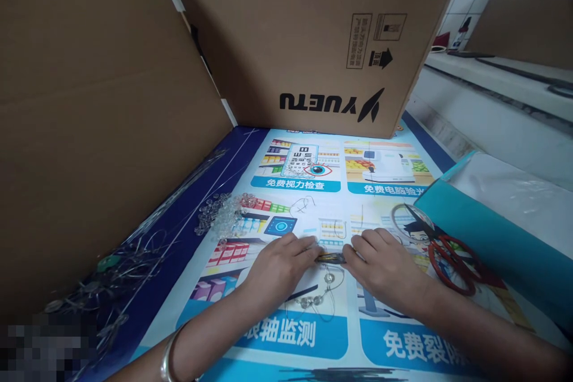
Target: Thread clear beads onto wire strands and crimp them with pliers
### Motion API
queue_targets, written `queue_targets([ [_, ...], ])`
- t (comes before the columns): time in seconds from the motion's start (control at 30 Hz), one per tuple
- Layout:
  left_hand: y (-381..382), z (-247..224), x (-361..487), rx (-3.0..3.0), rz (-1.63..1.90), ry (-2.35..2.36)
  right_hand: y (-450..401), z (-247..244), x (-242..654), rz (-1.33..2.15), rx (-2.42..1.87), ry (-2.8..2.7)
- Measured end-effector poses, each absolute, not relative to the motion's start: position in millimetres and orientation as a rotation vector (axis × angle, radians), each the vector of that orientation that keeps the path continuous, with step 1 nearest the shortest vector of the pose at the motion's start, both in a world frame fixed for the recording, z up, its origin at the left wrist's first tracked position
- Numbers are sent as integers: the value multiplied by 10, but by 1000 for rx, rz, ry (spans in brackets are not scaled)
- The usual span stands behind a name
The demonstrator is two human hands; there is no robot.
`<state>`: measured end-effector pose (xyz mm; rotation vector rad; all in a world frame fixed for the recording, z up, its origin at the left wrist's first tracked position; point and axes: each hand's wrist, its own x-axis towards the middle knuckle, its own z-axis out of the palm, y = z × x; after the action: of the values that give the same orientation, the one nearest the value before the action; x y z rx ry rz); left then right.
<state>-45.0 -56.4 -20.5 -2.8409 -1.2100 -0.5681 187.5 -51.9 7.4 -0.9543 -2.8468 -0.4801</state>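
My left hand (286, 259) and my right hand (380, 265) face each other over the printed sheet. Their closed fingers pinch the two ends of a short dark bundle of strands (331, 258). From near it hangs a thin wire loop with several clear beads (312, 301), lying on the sheet below my hands. A pile of clear beads (221, 212) lies left of and beyond my left hand. Scissors with red handles (452, 262) rest to the right, beyond my right forearm. The fingertips partly hide the bundle's ends.
Cardboard panels (277, 30) stand at the left and back. A teal box with a white lining (505, 233) sits at the right. Tangled wires (129, 262) lie along the left panel, and dark strands (342, 374) at the front edge.
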Motion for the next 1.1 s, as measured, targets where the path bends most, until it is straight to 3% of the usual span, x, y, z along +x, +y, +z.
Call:
queue_targets([
  [1.1, -603, -244, -389, -2716, -598, -1344, -567, -50, 1828, -329, -1117, -2707],
])
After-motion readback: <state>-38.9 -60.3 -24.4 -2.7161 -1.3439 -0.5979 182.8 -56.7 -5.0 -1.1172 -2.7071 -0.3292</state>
